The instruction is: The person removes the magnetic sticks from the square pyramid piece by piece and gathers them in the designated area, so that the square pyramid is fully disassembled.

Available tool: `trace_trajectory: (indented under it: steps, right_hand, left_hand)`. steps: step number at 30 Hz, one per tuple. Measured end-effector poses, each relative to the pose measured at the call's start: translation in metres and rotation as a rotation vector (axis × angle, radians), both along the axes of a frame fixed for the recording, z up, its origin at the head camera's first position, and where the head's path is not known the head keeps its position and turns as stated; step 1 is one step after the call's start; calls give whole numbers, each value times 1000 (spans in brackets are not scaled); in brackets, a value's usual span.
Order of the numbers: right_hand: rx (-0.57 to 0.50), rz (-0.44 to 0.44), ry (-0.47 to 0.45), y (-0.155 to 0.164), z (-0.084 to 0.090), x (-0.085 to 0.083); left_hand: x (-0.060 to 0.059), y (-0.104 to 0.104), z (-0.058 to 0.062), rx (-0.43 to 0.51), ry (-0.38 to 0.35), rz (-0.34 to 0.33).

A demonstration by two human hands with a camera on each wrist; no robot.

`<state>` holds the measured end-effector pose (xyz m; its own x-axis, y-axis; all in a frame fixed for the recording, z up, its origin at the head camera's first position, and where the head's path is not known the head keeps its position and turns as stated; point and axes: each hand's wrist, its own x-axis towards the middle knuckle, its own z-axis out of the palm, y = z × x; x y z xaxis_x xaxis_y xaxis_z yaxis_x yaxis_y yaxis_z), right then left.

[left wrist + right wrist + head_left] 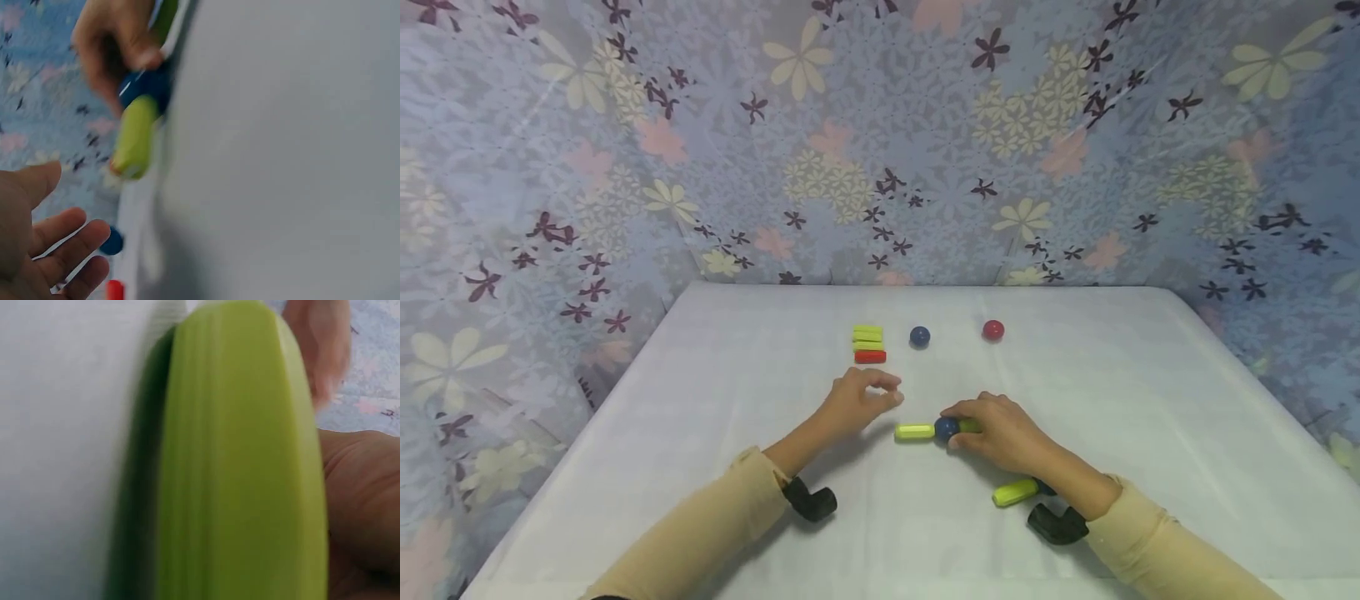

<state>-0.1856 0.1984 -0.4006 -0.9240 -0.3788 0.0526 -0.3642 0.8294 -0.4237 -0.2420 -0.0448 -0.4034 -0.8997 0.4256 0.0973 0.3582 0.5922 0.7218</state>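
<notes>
My right hand (1003,429) pinches a dark blue ball (946,429) between thumb and fingers. From the ball a yellow-green stick (914,432) points left, and another yellow-green stick (969,426) runs right, partly under the hand. My left hand (859,400) is held above the table to the left, its fingers spread apart in the left wrist view, with nothing in them. Below my right forearm lies one more yellow-green stick (1015,492), joined to or touching a dark piece that the wrist hides. This stick (244,456) looms close in the right wrist view.
Farther back on the white table (737,350) lie several yellow-green sticks (867,335) in a stack beside a red stick (870,357). A loose blue ball (920,337) and a red ball (993,330) sit to their right. Flowered cloth (880,142) hangs behind.
</notes>
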Motion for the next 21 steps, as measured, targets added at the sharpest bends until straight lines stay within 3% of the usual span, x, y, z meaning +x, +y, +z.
trace_trajectory:
  steps: [4, 7, 14, 21]
  right_hand:
    - [1, -14, 0, 0, 0, 1]
    - [-6, -8, 1, 0, 0, 1]
    - [-7, -7, -4, 0, 0, 1]
    - [-2, 1, 5, 1, 0, -1]
  left_hand:
    - [33, -9, -12, 9, -45, -41]
    - [44, -8, -19, 25, -6, -24]
    - [45, 7, -26, 24, 73, -5]
    - [42, 15, -26, 6, 64, 50]
